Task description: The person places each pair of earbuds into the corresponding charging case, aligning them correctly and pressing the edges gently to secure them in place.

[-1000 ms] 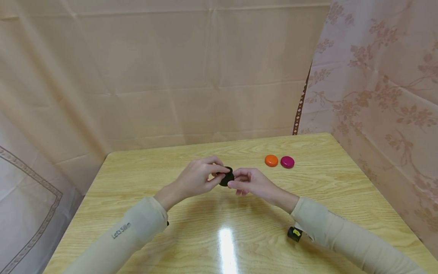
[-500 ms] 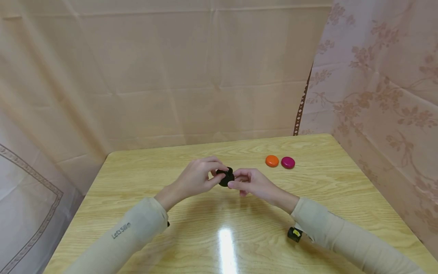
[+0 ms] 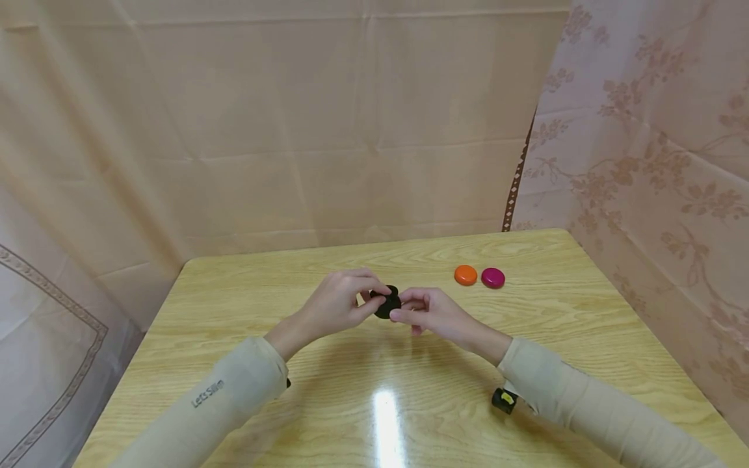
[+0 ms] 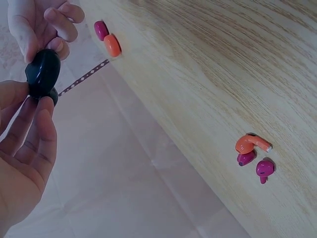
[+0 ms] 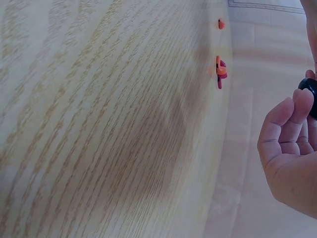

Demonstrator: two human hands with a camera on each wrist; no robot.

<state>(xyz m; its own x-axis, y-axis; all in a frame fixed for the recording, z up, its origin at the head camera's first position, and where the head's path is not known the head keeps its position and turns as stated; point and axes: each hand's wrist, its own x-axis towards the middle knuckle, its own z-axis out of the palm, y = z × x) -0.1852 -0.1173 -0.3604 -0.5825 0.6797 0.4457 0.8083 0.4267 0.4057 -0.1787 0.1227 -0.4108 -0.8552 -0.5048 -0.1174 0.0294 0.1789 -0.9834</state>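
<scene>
Both hands hold a glossy black, rounded earbud case above the middle of the table. My left hand pinches its upper left part between thumb and fingertips. From the other side my right hand grips the case's right edge with thumb and fingers. In the left wrist view the black case shows its smooth curved side, and a smaller black rounded part juts out by the left fingertips. Only a sliver of the black case shows in the right wrist view. The fingers hide what lies inside it.
An orange case and a magenta case lie side by side at the back right of the wooden table. An orange earbud and magenta earbuds lie near the table's back edge. Curtains hang behind.
The left fingertips have shifted slightly on the upper part of the black earbud case. Otherwise both hands stay in place.
</scene>
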